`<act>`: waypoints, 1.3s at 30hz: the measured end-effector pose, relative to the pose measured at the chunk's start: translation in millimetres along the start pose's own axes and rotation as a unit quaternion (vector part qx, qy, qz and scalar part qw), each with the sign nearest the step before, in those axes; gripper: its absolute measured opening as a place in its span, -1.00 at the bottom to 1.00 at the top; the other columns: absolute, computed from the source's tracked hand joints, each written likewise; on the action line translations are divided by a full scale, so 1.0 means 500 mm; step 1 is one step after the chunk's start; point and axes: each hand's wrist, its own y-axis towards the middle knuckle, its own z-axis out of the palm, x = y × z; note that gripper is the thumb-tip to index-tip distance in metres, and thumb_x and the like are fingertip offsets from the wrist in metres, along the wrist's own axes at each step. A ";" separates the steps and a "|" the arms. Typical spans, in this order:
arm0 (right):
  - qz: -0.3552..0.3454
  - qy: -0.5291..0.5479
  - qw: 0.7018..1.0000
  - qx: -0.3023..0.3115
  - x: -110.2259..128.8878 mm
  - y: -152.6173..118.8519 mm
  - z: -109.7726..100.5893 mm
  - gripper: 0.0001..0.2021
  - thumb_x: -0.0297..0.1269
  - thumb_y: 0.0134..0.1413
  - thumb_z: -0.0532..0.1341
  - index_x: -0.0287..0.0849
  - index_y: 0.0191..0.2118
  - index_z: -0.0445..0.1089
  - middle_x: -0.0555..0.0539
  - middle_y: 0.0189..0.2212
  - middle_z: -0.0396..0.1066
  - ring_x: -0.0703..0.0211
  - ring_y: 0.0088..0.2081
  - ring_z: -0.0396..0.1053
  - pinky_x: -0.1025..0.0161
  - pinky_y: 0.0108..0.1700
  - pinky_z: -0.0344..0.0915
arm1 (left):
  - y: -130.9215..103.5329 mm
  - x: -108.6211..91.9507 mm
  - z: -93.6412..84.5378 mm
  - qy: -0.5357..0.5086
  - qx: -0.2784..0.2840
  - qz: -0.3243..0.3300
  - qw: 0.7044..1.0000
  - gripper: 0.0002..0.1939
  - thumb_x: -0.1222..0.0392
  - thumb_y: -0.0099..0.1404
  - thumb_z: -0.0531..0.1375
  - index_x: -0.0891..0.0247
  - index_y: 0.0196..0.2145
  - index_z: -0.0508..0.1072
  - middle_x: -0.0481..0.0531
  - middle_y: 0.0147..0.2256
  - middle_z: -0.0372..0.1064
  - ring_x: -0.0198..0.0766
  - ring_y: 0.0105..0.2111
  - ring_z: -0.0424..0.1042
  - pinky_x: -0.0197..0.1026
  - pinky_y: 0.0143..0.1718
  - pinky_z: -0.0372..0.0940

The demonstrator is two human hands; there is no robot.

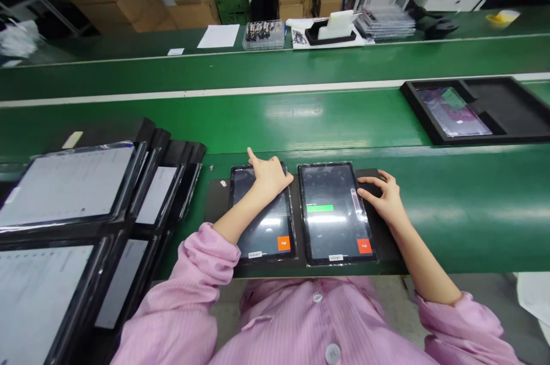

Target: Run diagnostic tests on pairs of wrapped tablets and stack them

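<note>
The right tablet point(335, 233) lies lit on the desk point(451, 210), green bar point(319, 208) and "Fail" box point(364, 246) showing, seemingly midway. At its right edge is my right hand point(387, 196), thumb and fingers apart. Left of it, my left hand point(268, 176), spread wide, is over the left tablet point(262, 233), also lit, apparently unfinished.

A pink shirt point(292, 333) is displaying fine stripes. Behind each grip, the left sleeve point(184, 287) and right sleeve point(462, 322) are forming gathered folds — both ending well short of the bare left hand point(270, 177) and right hand point(387, 200). Bodyward of the grips, pale round buttons point(332, 353) are marking the front — the lower appearing larger.
</note>
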 end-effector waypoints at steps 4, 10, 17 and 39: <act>-0.010 0.002 1.000 -0.004 0.000 0.002 0.002 -0.62 0.13 0.00 0.35 0.00 -0.17 0.63 -0.25 0.12 0.27 -0.35 0.28 0.18 -0.27 0.28 0.14 | -0.001 -0.006 0.001 0.014 0.002 0.004 1.000 -0.22 -0.20 0.39 0.05 0.62 0.20 0.43 0.56 -0.05 0.56 0.59 0.15 0.42 0.45 0.36 -0.53; -0.042 -0.022 0.996 -0.076 0.024 -0.015 0.007 -0.60 0.15 0.09 0.29 -0.03 -0.13 0.60 -0.25 0.11 0.26 -0.32 0.22 0.20 -0.32 0.26 0.14 | -0.011 0.029 -0.025 -0.018 0.027 0.045 0.998 -0.19 -0.24 0.46 -0.02 0.62 0.25 0.39 0.63 0.06 0.50 0.51 0.26 0.32 0.51 0.37 -0.46; -0.262 -0.020 0.965 -0.016 0.079 -0.054 -0.010 -0.61 -0.10 0.36 0.09 0.05 -0.33 0.67 -0.11 0.17 0.35 -0.20 0.19 0.20 -0.25 0.27 0.10 | -0.131 0.158 0.030 -0.258 -0.047 0.148 0.954 -0.30 -0.17 0.53 -0.09 0.30 0.43 0.19 0.30 0.45 0.07 0.14 0.46 0.07 0.46 0.45 -0.29; -0.145 0.069 0.981 -0.107 0.076 -0.049 -0.019 -0.52 0.04 0.35 0.08 -0.01 -0.37 0.70 -0.18 -0.08 0.44 -0.11 -0.02 0.37 -0.15 0.10 0.33 | -0.280 0.195 0.241 -0.338 -0.333 -0.036 0.879 -0.47 -0.01 0.54 -0.09 0.28 0.19 0.48 0.32 0.14 0.50 0.12 0.14 0.47 0.27 0.28 0.24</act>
